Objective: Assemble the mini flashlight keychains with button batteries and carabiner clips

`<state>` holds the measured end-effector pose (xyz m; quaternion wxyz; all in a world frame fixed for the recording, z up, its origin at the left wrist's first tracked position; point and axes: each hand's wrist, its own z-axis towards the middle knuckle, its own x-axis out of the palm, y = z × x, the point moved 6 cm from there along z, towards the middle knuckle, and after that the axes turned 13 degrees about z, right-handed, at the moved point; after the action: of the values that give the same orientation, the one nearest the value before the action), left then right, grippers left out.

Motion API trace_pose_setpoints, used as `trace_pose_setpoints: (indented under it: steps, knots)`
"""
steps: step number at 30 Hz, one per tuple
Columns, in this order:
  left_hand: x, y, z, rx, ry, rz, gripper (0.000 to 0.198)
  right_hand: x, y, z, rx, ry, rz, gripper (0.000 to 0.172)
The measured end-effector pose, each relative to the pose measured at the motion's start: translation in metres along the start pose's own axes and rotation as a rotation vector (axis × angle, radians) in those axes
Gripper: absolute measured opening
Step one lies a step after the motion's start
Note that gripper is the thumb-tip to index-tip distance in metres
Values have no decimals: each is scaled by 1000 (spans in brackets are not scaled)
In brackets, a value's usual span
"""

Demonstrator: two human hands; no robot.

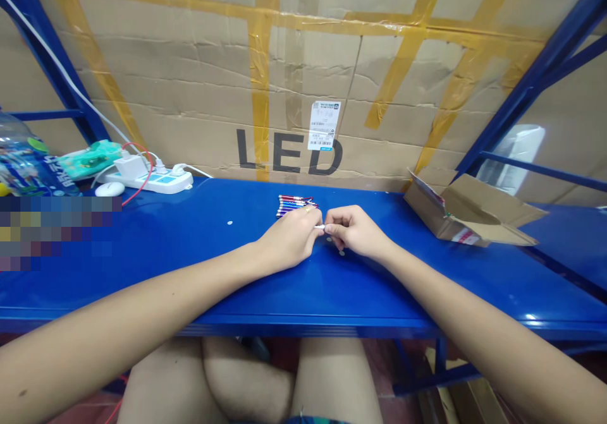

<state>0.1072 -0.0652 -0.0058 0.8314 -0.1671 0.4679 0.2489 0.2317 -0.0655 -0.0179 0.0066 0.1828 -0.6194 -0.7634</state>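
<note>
Over the middle of the blue table, my left hand (291, 237) and my right hand (358, 231) meet at the fingertips. A slim white piece (320, 227) runs between them, pinched at one end by each hand; most of it is hidden by the fingers, so its kind is unclear. Both hands are closed. Just behind my left hand lies a row of several pens (289, 204), red, blue and purple with silvery ends, partly covered by that hand. Small pale discs (342, 253) lie on the table under my right hand.
A blue metal table (227, 291) backs onto a large cardboard box (190, 83) marked LED. At the right stands an open small carton (467, 212). To the left are a white power strip (165, 181) with plugs and cables, a white oval case (109, 189) and a bottle (28, 158).
</note>
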Motion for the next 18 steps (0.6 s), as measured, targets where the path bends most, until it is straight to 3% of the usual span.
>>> trace_pose_setpoints:
  steps: [8,18]
  knots:
    - [0,-1,2,84,-79,58,15,-1,-2,0,91,-44,202,17]
    - [-5,0,-1,59,-119,-24,11,-5,-1,1,68,-9,147,24]
